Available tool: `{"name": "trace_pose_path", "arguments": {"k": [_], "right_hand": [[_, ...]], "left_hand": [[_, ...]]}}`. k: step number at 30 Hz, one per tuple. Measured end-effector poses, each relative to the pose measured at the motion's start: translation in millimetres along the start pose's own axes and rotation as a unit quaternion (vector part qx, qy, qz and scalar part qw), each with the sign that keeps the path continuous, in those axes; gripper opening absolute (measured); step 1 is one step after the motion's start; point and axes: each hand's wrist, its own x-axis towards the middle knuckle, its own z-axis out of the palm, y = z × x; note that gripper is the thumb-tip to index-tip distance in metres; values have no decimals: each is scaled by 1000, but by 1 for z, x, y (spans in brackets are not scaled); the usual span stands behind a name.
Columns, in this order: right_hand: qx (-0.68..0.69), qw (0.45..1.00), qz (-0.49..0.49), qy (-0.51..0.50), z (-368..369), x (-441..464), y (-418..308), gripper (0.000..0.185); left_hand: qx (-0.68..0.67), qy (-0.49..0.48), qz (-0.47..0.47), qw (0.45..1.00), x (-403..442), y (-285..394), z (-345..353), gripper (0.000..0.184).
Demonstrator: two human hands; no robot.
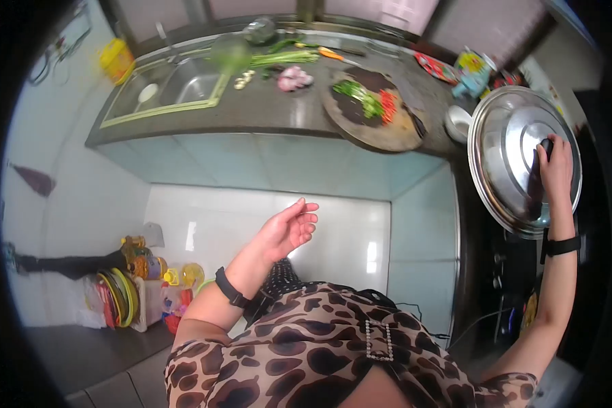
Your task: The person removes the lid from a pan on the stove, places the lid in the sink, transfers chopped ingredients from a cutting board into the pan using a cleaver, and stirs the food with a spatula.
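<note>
My right hand [556, 166] is closed round the black knob of a large, shiny metal lid [503, 153] at the right, over the stove area. My left hand [292, 228] hangs over the floor in front of my body, palm turned inward, fingers loosely curled and apart, holding nothing. A round wooden cutting board [394, 138] on the counter carries chopped green vegetable [360, 97] and chopped red pieces [387, 107]. A knife [415, 121] lies at the board's right side. Between the board and the lid stands a small metal bowl [457, 124]. What lies beneath the lid is hidden.
A double sink [194, 88] is at the back left. Garlic cloves [243, 80], pinkish bulbs [294, 79] and green stalks [285, 58] lie on the grey counter [272, 115]. Packets [472, 71] sit at the back right. Oil bottles [192, 273] stand low at the left.
</note>
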Motion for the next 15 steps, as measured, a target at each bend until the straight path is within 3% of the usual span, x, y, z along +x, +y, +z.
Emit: {"name": "trace_pose_path", "arguments": {"k": [4,15], "right_hand": [[-15,995,-80,60,9,75,-110,35],[27,960,-216,178,62,290,-451,40]], "left_hand": [[-17,-16,43,999,-16,64,-44,33],[-46,74,177,980,-97,238,-149,31]]}}
